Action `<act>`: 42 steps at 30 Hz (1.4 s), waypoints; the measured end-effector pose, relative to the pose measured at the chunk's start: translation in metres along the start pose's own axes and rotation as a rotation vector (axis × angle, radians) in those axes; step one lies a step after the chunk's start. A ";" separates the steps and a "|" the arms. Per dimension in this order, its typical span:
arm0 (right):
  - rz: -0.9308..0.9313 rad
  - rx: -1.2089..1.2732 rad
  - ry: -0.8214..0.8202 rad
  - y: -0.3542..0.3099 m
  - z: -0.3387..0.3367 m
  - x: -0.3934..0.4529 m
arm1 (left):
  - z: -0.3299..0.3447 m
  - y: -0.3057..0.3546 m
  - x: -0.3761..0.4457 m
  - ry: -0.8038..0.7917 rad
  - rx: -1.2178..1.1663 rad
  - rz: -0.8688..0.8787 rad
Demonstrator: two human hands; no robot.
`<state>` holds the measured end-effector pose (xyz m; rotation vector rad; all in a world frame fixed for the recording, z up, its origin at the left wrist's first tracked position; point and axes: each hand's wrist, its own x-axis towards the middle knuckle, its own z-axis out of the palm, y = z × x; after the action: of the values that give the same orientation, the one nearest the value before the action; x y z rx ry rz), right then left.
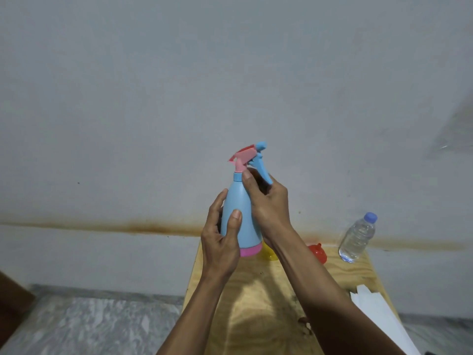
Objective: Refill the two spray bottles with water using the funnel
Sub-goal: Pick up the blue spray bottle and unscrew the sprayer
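The left hand (220, 237) wraps around the fat lower part of the blue spray bottle (240, 221), thumb in front. The right hand (266, 201) grips the bottle's neck just under the pink and blue spray head (252, 157). Both hands hold the bottle upright in the air, above the far end of the wooden table (258, 303).

Behind the right arm, a yellow thing (268, 253) peeks out; I cannot tell what it is. A red funnel (318, 252) sits near the table's back edge. A clear water bottle (357, 238) with a blue cap stands at the back right corner. White paper (378, 311) lies along the right edge. The grey wall (230, 73) is right behind the table.
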<state>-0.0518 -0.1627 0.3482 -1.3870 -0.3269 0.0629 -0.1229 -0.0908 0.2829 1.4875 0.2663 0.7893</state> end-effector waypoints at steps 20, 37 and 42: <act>-0.046 -0.027 0.086 -0.004 0.024 -0.005 | -0.012 0.011 0.005 0.054 -0.018 0.029; -0.100 -0.058 0.101 -0.017 0.032 -0.008 | -0.016 0.018 0.007 0.069 0.012 0.050; -0.082 -0.082 0.038 -0.018 0.033 -0.007 | -0.020 0.016 0.004 0.075 0.016 0.045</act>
<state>-0.0694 -0.1363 0.3689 -1.4526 -0.3575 -0.0450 -0.1370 -0.0744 0.2974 1.4854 0.2969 0.8822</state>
